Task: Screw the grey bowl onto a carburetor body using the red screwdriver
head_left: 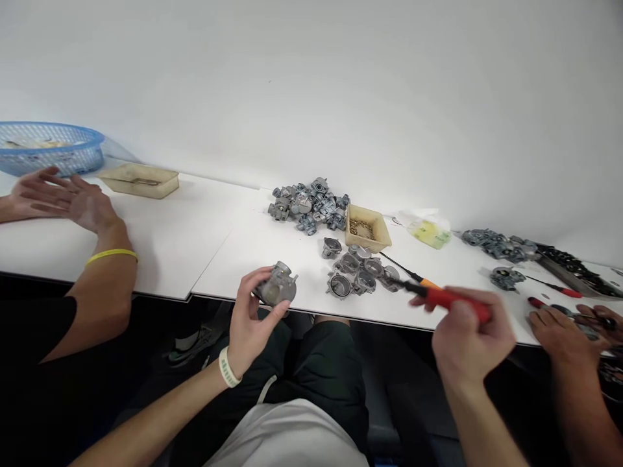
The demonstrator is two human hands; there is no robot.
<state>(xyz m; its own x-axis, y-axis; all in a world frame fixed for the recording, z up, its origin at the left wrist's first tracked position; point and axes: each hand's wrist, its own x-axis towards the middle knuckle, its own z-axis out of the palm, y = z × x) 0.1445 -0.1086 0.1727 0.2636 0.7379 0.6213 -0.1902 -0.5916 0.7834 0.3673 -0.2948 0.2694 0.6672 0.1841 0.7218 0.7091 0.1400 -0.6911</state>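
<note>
Near the table's front edge, my left hand (256, 318) grips a grey metal carburetor body (276, 285), fingers behind it and thumb along its lower side. To the right, my right hand (470, 334) is wrapped round the red handle of a screwdriver (445, 298), its dark shaft pointing left. Motion blurs the screwdriver, and its tip overlaps a cluster of round metal carburetor bowls (365, 280); I cannot tell whether it touches them. Behind that cluster stands a cream tray (384, 239) with small brass parts (361, 228). A pile of carburetor bodies (311, 204) lies left of the tray.
A second screwdriver with an orange handle (430, 283) lies behind my right hand. Co-workers' hands (90, 201) are at left, others (567, 331) at right. Also on the table are a blue basket (53, 155), another cream tray (165, 185), a plastic bag (431, 232) and more carburetors (506, 277).
</note>
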